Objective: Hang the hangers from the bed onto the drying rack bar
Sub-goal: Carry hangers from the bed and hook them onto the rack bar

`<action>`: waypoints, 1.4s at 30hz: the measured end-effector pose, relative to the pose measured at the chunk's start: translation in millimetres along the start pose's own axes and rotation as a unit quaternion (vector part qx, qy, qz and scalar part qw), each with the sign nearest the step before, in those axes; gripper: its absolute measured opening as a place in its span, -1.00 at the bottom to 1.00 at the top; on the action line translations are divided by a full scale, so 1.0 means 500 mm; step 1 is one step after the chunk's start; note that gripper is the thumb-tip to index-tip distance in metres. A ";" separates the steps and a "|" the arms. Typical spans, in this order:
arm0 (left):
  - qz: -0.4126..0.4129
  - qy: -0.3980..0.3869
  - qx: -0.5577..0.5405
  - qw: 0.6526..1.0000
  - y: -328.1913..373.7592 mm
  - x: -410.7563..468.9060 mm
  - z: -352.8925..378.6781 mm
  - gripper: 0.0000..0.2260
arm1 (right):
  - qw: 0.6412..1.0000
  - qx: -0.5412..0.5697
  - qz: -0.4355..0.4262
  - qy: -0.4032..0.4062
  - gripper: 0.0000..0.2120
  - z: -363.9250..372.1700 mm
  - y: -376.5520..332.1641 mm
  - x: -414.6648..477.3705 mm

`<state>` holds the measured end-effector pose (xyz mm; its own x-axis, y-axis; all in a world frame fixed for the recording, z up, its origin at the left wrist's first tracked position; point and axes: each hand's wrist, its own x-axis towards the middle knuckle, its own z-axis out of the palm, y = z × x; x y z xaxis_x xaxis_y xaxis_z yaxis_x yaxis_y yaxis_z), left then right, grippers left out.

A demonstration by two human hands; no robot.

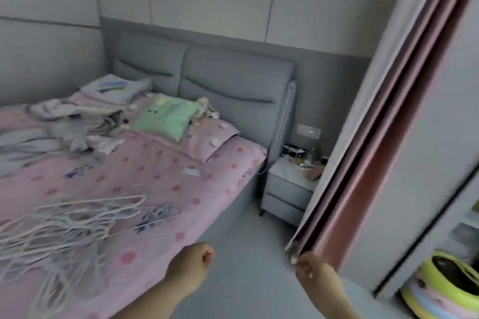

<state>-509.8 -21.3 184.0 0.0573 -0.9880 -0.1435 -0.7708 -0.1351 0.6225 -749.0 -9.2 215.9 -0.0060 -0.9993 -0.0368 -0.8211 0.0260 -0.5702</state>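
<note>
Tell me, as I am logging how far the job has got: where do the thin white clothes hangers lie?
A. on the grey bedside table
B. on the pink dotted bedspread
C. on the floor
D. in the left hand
B: the thin white clothes hangers lie in a tangled heap on the pink dotted bedspread; the left hand is curled and holds nothing, and the right hand pinches the pink curtain at its hem.
</note>
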 end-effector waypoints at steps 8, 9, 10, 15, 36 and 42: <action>-0.199 0.105 0.000 0.974 -0.357 -0.014 -0.108 -0.79 | 0.977 -0.029 -0.053 -0.203 -0.39 0.317 -0.215 0.189; -0.221 0.106 0.008 0.970 -0.392 -0.009 -0.118 -0.78 | 0.969 -0.041 -0.061 -0.235 -0.49 0.354 -0.239 0.211; -0.241 0.107 0.014 0.964 -0.425 -0.002 -0.126 -0.80 | 0.962 -0.050 -0.065 -0.260 -0.58 0.389 -0.258 0.232; -0.326 0.102 0.053 0.938 -0.551 0.061 -0.184 -0.75 | 0.932 -0.069 -0.093 -0.344 -0.92 0.545 -0.352 0.337; -0.275 -0.154 0.148 0.938 -0.933 0.200 -0.238 -0.54 | 0.915 -0.152 -0.034 -0.371 -0.66 0.970 -0.619 0.366; -0.240 -0.180 0.145 0.943 -0.976 0.195 -0.235 -0.38 | 0.859 -0.314 -0.067 -0.399 -0.42 1.016 -0.642 0.338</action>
<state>-53.8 -60.7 -43.4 0.2650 -0.7216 -0.6395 -0.8552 -0.4823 0.1899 -196.4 -173.0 -24.3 0.2988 -0.6493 -0.6994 -0.9316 -0.3574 -0.0663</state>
